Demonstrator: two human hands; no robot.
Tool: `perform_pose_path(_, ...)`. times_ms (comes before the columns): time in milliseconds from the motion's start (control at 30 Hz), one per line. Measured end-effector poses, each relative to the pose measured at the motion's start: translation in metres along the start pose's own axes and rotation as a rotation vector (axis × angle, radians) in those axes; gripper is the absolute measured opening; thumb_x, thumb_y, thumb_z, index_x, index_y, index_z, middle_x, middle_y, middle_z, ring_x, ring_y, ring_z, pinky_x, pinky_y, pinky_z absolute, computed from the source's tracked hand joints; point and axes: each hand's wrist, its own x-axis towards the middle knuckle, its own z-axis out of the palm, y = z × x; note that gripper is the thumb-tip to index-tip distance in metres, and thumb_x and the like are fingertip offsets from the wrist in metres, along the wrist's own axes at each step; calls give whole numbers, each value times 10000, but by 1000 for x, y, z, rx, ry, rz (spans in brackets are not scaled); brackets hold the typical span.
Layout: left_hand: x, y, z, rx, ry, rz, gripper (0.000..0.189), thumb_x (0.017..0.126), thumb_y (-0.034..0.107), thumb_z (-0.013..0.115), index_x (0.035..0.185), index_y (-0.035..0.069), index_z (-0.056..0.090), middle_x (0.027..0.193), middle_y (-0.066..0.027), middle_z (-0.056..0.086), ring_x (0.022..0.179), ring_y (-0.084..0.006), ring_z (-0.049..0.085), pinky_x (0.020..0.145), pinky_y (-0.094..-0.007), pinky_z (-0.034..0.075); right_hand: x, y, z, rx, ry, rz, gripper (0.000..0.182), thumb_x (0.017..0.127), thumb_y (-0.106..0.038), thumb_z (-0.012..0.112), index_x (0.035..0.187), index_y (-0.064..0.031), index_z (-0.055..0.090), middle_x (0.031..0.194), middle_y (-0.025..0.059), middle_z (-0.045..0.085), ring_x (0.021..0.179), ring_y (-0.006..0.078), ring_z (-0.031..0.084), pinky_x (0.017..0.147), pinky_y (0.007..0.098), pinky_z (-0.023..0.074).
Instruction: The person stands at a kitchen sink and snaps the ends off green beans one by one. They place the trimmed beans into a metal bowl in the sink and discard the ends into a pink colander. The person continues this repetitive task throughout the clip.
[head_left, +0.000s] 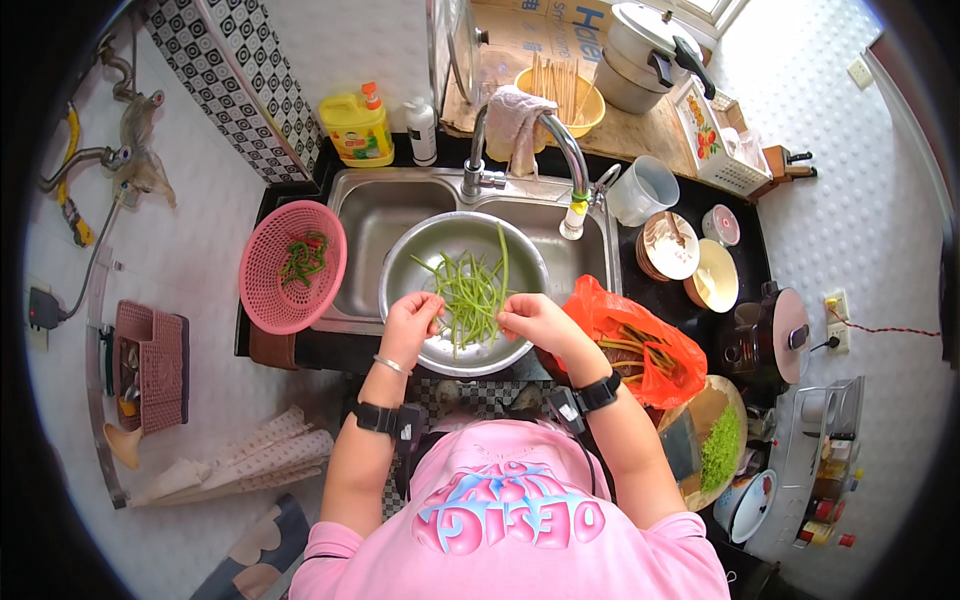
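Observation:
A wide stainless steel basin (465, 225) rests over the double sink, partly across its divider. Cut green vegetable stems (469, 289) lie heaped in the basin. My right hand (536, 321) is at the basin's right side, with thumb and fingertips pinched on a long green stem (502, 255) that points up toward the faucet. Over the left part of the basin is my left hand (409, 322), its thumb and fingers drawn together. Whether a bit of stem sits between them is hidden. To the right, a red plastic bag (581, 307) holds more long, brownish-green stems (645, 349).
A pink colander (255, 270) with green and red peppers stands left of the sink (397, 195). The faucet (577, 161) arches above the basin. Stacked bowls (709, 277), a rice cooker (791, 337) and a round cutting board (724, 390) with chopped greens and a cleaver are on the right.

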Motion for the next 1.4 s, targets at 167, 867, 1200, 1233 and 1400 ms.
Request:
perform_pose_path(167, 42, -62, -5, 1030, 247, 220, 576, 829, 312, 634, 1218, -88, 487, 1141, -199, 583, 975, -246, 607, 804, -312, 483, -9, 28, -11, -644, 284, 53, 320, 795, -248, 652, 932, 41, 654, 808, 160, 673, 748, 233, 641, 726, 331, 498)
perform_pose_path(867, 61, -93, 280, 1648, -558, 645, 559, 731, 217, 642, 1269, 175, 498, 1367, -186, 361, 1311, -387, 261, 1048, -514, 236, -153, 197, -162, -275, 1063, 216, 414, 930, -336, 409, 1238, -81, 513, 1294, 160, 497, 1223, 300, 430, 1005, 364, 338)
perform_pose_path(1200, 41, -68, 287, 1782, -505, 617, 662, 700, 217, 679, 1321, 180, 453, 1492, -173, 161, 1390, -385, 55, 1091, -526, 106, -157, 215, -178, -336, 883, 368, 336, 903, -272, 471, 1129, -40, 560, 1176, 164, 562, 1124, 300, 497, 946, 376, 382)
perform_pose_path(1233, 38, -60, 289, 1747, -542, 574, 670, 698, 230, 687, 1323, 173, 450, 1492, -173, 158, 1388, -392, 55, 1089, -533, 105, -159, 220, -173, -263, 975, 261, 303, 894, -253, 476, 1085, -41, 576, 1105, 188, 585, 1065, 328, 524, 904, 394, 407)
perform_pose_path(1400, 37, -63, 266, 1272, -566, 727, 535, 726, 193, 687, 1225, 89, 523, 1353, -210, 389, 1290, -358, 325, 1036, -445, 294, -184, 168, -168, -869, 930, -29, 126, 842, -123, 584, 895, -9, 577, 751, 76, 643, 685, 237, 628, 629, 347, 494)
